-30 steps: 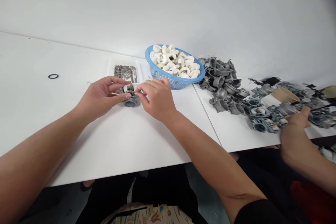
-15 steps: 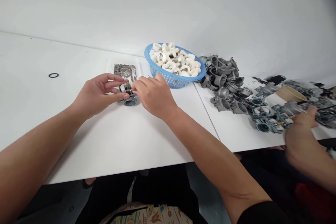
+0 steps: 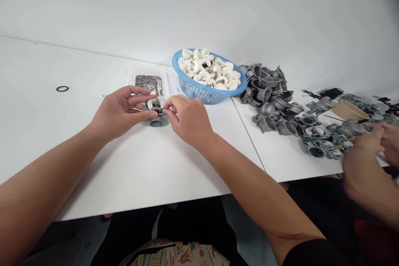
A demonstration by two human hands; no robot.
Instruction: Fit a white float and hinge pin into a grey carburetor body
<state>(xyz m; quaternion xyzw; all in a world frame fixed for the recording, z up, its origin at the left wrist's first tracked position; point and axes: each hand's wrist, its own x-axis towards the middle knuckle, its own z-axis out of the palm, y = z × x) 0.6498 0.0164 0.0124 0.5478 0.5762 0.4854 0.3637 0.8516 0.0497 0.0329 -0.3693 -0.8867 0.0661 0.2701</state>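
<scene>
A grey metal carburetor body (image 3: 156,122) rests on the white table with its round bore toward me. My left hand (image 3: 116,110) steadies it from the left, thumb in front and fingers behind. A white float (image 3: 151,104) with a brass part in its middle sits on top of the body. At the float's right side, my right hand (image 3: 187,118) pinches thumb and forefinger on what looks like a thin metal pin, mostly hidden by the fingertips. Just behind the carburetor, a clear tray (image 3: 166,81) holds many small metal pins (image 3: 149,81).
A blue basket (image 3: 202,91) full of white floats stands behind my right hand. Bare grey castings (image 3: 268,91) are heaped to its right, then assembled carburetors (image 3: 321,141). A co-worker's hand (image 3: 369,143) works at far right. A black ring (image 3: 62,88) lies left.
My right fingers have drawn slightly right and show the pinch at the float's side more openly. A second hand of the co-worker has come into view at far right.
</scene>
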